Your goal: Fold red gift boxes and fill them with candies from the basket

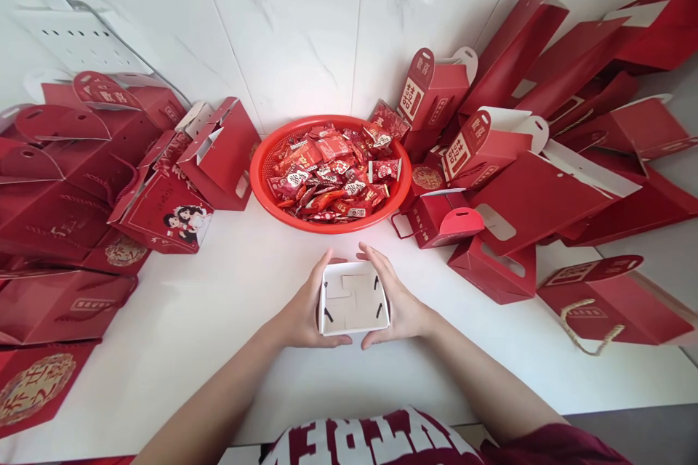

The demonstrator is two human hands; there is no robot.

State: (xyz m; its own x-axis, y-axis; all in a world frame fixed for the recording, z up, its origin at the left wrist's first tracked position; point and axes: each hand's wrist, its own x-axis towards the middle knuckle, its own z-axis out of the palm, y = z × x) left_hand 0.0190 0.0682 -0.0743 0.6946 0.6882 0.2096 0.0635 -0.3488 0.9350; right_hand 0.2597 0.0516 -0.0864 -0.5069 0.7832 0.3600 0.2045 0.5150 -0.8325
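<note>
Between my two hands is a small open-topped gift box (343, 298), white inside, with dark cord ends showing at its inner left and right walls. Its inside holds nothing but the folded bottom flaps. My left hand (305, 309) is wrapped round the box's left side, and my right hand (400, 309) grips the right side. Just beyond the box stands a red plastic basket (267, 207) heaped with red-wrapped sweets (332, 167).
Red gift boxes (70, 203) crowd the left side, with a printed couple bag (169, 214) among them. More red boxes (523, 203) stand to the right, one with a rope handle (592, 334). White wall tiles (294, 29) rise behind; a perforated white panel (81, 40) is at far left.
</note>
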